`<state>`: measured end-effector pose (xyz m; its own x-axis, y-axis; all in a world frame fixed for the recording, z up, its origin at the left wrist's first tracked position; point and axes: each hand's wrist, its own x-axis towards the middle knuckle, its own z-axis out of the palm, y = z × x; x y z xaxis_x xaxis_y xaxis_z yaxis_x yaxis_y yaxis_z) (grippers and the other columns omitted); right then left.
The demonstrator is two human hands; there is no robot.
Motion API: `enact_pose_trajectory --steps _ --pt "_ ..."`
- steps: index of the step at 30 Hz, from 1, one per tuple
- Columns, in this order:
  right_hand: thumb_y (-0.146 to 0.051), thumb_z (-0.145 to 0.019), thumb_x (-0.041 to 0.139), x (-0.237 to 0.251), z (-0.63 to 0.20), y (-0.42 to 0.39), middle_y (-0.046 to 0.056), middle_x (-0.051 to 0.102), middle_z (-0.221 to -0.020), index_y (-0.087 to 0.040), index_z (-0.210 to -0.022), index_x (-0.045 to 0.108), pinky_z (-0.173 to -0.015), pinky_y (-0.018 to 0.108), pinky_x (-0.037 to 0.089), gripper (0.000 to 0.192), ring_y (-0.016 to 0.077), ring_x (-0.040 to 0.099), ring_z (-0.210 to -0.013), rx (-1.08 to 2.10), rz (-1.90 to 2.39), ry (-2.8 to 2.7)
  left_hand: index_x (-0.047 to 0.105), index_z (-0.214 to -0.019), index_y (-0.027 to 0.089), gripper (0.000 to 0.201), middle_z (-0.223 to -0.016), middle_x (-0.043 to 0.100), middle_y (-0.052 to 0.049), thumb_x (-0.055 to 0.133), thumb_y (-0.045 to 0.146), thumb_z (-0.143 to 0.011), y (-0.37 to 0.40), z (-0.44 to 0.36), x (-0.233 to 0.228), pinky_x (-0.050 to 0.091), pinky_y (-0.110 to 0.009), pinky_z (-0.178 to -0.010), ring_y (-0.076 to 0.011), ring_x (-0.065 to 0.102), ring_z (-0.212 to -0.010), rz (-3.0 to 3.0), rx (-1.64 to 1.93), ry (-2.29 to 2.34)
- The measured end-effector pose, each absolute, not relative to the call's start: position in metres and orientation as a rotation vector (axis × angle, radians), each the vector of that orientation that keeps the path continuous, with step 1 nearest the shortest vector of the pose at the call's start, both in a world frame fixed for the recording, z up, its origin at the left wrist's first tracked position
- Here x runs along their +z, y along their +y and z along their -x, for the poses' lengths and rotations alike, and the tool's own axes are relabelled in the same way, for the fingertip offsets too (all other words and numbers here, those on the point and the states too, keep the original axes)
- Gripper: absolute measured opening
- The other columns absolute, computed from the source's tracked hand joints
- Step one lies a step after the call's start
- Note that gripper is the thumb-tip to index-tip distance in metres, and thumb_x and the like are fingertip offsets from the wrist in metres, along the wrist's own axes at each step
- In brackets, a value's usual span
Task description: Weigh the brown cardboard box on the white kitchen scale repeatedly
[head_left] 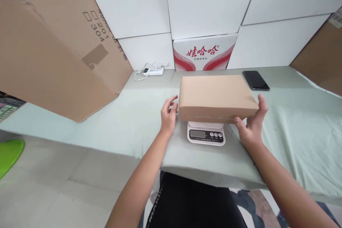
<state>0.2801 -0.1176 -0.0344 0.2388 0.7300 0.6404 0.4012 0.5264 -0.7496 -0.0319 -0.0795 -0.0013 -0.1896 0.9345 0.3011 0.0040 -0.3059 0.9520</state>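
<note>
A closed brown cardboard box rests over a white kitchen scale, covering most of its weighing plate. Only the scale's front shows, with a blank-looking grey display and several round buttons. My right hand grips the box at its front right corner, thumb on the front face and fingers along the right side. Just beside the box's left end is my left hand, its fingers bent and apart. A narrow gap seems to separate it from the cardboard, and it holds nothing.
Behind the box stand white panels and a red-and-white carton. A black phone lies at the back right. At the back left is a white power strip with a cable. A large cardboard sheet borders the left side.
</note>
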Motion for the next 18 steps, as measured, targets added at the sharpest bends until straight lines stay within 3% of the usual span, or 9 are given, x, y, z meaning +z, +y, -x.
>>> enact_pose_trajectory --steps 3,10,18 --pt "-0.064 -0.085 0.083 -0.032 -0.281 -0.117 0.01 0.057 -0.158 -0.049 -0.175 0.026 -0.128 0.075 0.045 0.107 0.0419 0.062 -0.144 0.262 1.029 -1.392 0.08 -0.126 0.026 0.055 -0.139 0.078 -0.013 0.068 0.07 -0.096 -0.079 0.033 -0.002 0.058 -0.032 -0.075 -0.022 0.071 -0.098 -1.273 1.634 1.179" --pt "-0.067 -0.087 0.08 -0.032 -0.276 -0.12 0.009 0.044 -0.177 -0.045 -0.173 0.035 -0.138 0.077 0.033 0.099 0.0463 0.041 -0.169 0.316 1.133 -1.377 0.082 -0.122 0.024 0.048 -0.131 0.077 -0.013 0.069 0.064 -0.098 -0.08 0.03 -0.002 0.061 -0.034 -0.086 -0.0263 0.071 -0.113 -1.374 1.558 1.085" --pt "-0.069 -0.089 0.079 0.004 -0.27 -0.112 0.005 0.043 -0.178 -0.048 -0.173 0.034 -0.139 0.072 0.04 0.097 0.0441 0.045 -0.166 0.269 1.047 -1.411 0.082 -0.124 0.026 0.056 -0.133 0.079 -0.012 0.064 0.073 -0.1 -0.067 0.03 0.01 0.06 -0.037 -0.101 -0.0283 0.073 -0.123 -1.472 1.657 1.042"
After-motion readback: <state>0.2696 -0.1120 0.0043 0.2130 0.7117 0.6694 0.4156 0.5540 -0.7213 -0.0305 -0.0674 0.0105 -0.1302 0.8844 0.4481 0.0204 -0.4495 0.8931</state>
